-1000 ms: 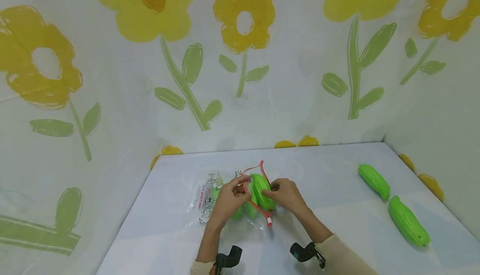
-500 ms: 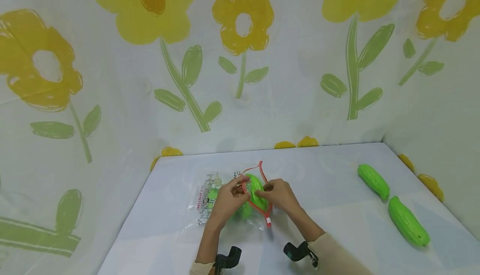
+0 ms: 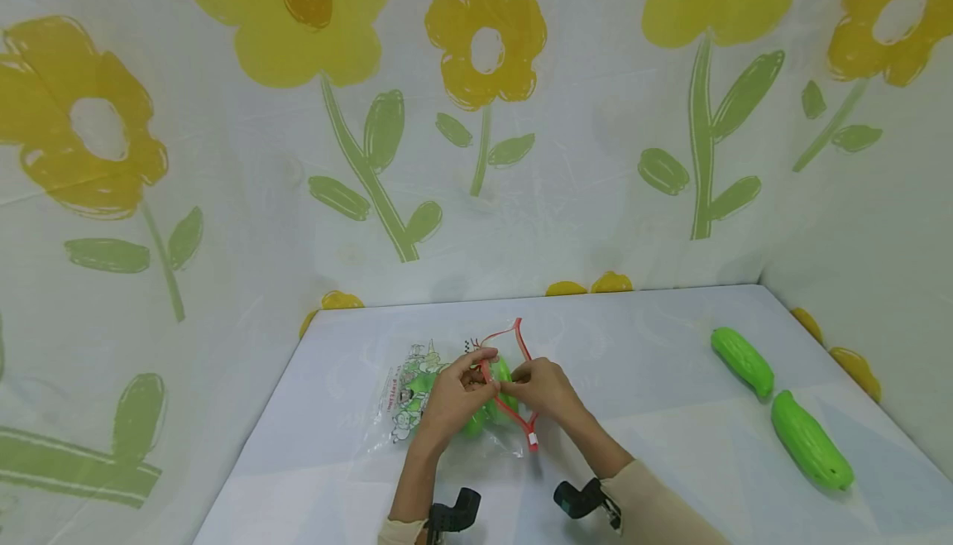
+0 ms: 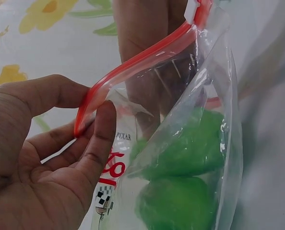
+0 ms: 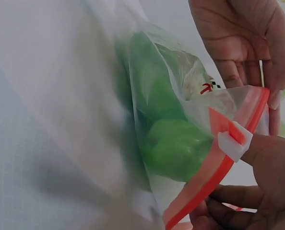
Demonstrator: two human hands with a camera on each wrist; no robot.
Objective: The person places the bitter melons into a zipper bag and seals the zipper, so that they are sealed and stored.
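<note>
A clear zip bag (image 3: 402,408) with printed drawings and a red zip edge (image 4: 128,64) lies on the table, its mouth toward the right. My left hand (image 3: 456,396) pinches the red edge between thumb and fingers. At the parted mouth, my right hand (image 3: 549,388) holds the end of a green, ridged, cucumber-shaped vegetable (image 3: 502,370), now mostly in the bag; its fingertips are partly hidden by the bag. Other green vegetables (image 4: 176,203) show through the plastic. A white slider (image 5: 234,141) sits at the near end of the zip.
Two more green ridged vegetables, one farther (image 3: 743,360) and one nearer (image 3: 811,442), lie on the right of the white table (image 3: 625,330). A flower-printed cloth (image 3: 566,156) stands behind the table and along its sides.
My right hand has moved left to the bag's mouth, taking the green vegetable inside. The left hand keeps its pinch on the red edge.
</note>
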